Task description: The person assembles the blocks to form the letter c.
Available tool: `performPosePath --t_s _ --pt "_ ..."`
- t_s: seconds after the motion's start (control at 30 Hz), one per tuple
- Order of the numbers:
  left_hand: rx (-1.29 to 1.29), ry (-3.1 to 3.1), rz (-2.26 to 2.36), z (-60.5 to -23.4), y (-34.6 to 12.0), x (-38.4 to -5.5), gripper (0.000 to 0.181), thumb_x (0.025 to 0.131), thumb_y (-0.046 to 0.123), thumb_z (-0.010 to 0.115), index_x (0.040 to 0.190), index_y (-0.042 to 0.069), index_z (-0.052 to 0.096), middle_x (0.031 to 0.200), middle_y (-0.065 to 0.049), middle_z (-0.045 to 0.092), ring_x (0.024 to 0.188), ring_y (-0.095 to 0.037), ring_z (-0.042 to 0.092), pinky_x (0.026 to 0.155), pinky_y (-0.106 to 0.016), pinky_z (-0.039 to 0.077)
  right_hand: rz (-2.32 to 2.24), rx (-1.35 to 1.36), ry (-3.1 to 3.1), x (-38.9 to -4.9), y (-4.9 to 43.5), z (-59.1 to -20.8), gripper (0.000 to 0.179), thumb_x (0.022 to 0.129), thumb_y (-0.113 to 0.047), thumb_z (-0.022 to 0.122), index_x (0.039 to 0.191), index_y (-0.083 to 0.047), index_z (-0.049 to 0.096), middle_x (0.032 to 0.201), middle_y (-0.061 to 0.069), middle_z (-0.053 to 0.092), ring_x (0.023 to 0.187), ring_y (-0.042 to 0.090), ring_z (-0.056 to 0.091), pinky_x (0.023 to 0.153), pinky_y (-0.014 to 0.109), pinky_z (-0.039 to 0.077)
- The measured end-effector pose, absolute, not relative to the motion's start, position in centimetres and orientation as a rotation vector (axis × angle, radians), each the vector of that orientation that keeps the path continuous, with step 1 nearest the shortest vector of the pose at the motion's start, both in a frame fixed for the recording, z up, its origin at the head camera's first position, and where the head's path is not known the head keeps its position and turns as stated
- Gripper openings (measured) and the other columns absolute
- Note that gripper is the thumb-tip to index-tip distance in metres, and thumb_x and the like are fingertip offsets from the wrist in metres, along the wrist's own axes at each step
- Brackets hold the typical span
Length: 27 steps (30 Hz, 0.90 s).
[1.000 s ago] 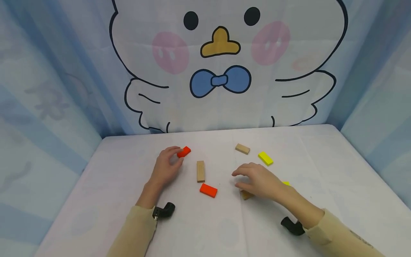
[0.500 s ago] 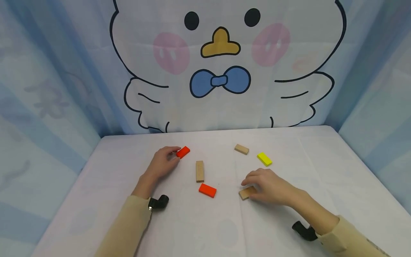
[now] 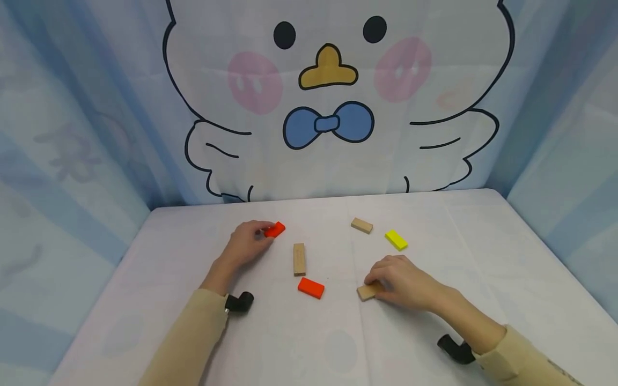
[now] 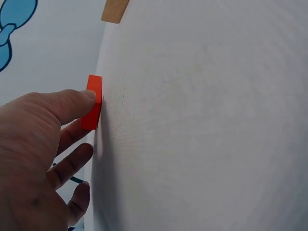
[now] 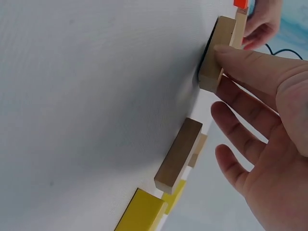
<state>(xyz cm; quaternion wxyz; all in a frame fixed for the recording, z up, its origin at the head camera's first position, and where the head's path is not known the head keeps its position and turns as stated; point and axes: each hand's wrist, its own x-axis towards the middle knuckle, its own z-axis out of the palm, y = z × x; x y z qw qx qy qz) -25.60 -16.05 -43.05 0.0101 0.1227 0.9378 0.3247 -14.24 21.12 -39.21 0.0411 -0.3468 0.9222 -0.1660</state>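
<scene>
- Left hand (image 3: pixel 245 241): thumb and finger pinch a red block (image 3: pixel 276 230), left and far on the counter (image 3: pixel 270 348).
- Right hand (image 3: pixel 401 281): thumb and finger pinch a wooden block (image 3: pixel 367 292), right and near; other fingers loosely bent.
- Counted: two red blocks (image 3: pixel 311 288), four wooden blocks (image 3: pixel 299 259), two yellow blocks (image 3: pixel 396 240).

- Left of centre we've got the left hand (image 3: pixel 243 245), left-hand block (image 3: pixel 276 230) at its fingertips
- Mid-table (image 3: pixel 285 343): middle block (image 3: pixel 299 260), lower block (image 3: pixel 311 288) just below
- Right of centre, right hand (image 3: pixel 405 281) on the right-hand block (image 3: pixel 366 292)
- Above that, far block (image 3: pixel 361 225), outer block (image 3: pixel 396 240) to its lower right
</scene>
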Motion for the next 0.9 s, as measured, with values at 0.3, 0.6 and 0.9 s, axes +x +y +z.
performPosePath --t_s 0.3,0.6,0.9 --pt "0.432 2.929 0.982 -42.9 -14.7 -26.0 0.042 0.094 0.015 0.072 0.135 0.01 0.065 0.124 -0.01 0.066 0.113 -0.03 0.056 0.101 -0.05 0.044 -0.54 -1.09 2.815 -14.3 20.3 -39.4 0.022 0.085 -0.012 0.082 0.106 -0.016 0.076 0.104 -0.011 0.069 0.102 0.016 0.059 0.097 0.053 0.041" --pt "0.411 2.901 0.937 -43.0 -13.2 -26.3 0.042 0.094 0.019 0.074 0.135 0.012 0.066 0.122 -0.008 0.065 0.108 -0.027 0.055 0.097 -0.045 0.046 -0.533 -1.152 2.794 -14.4 18.6 -39.7 0.021 0.085 -0.013 0.082 0.105 -0.015 0.077 0.102 -0.011 0.07 0.101 0.015 0.059 0.1 0.051 0.04" --pt "0.48 2.909 0.906 -42.9 -12.1 -27.0 0.04 0.094 0.022 0.074 0.132 0.013 0.068 0.122 -0.006 0.066 0.106 -0.025 0.056 0.097 -0.049 0.043 -0.539 -1.156 2.757 -14.6 16.8 -39.8 0.02 0.086 -0.014 0.081 0.106 -0.015 0.077 0.102 -0.01 0.069 0.101 0.015 0.059 0.101 0.05 0.04"
